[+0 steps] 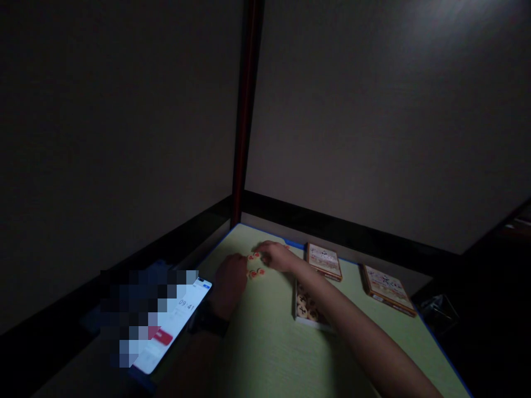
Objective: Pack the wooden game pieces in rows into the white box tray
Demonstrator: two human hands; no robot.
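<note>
Round Chinese chess pieces (260, 272) with red characters lie in a small group on the green tabletop (265, 337). My left hand (231, 279), with a dark band on its wrist, rests at the left side of these pieces; its fingers are in shadow and mostly hidden. From the right, my right hand (274, 256) reaches across with curled fingers beside the far pieces. Whether a piece sits between those fingertips I cannot make out. Under my right forearm, a partly hidden open box (296, 307) holds several more pieces with dark characters.
A lit phone (182, 320) stands tilted at the left, its screen partly pixelated. Two flat printed boxes (324, 261) (388, 288) lie along the table's far right side. Walls meet at a dark red post (244, 110) behind the table. The room is dim.
</note>
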